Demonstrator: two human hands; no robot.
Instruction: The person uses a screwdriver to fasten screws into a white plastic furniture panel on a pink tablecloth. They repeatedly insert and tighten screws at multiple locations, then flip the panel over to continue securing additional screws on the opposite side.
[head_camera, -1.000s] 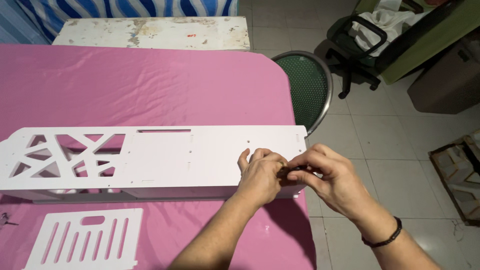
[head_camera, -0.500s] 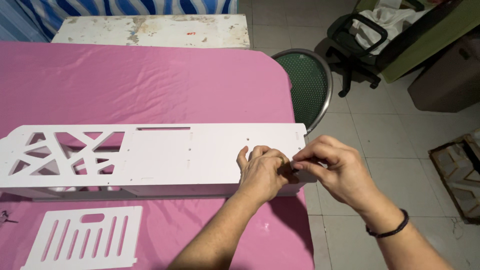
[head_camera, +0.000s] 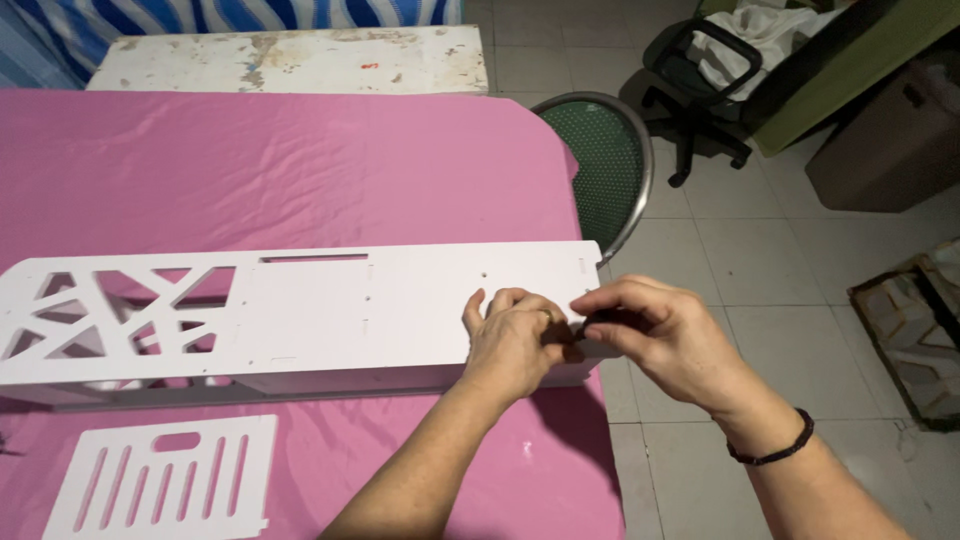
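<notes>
Two hands are meeting at the right end of a long white panel (head_camera: 330, 310), which is lying flat across the pink tablecloth (head_camera: 280, 170) with its right end near the table's edge. The left hand (head_camera: 515, 340) is resting on the panel's corner, fingers curled down, seemingly bracing it so it does not shift. The right hand (head_camera: 655, 335), with a dark band (head_camera: 770, 450) circling its wrist, is pinching something small and dark between thumb and fingertips right at that corner; what the piece is cannot be made out. Triangular cut-outs are opening up the panel's left end. Nearer the person, a smaller slotted white panel (head_camera: 165, 490) is lying flat on the cloth, apart from the long one. Beyond the table's end, a green round chair (head_camera: 600, 160) is standing on the tiled floor (head_camera: 740, 260), with a black office chair (head_camera: 700, 90) farther off.
</notes>
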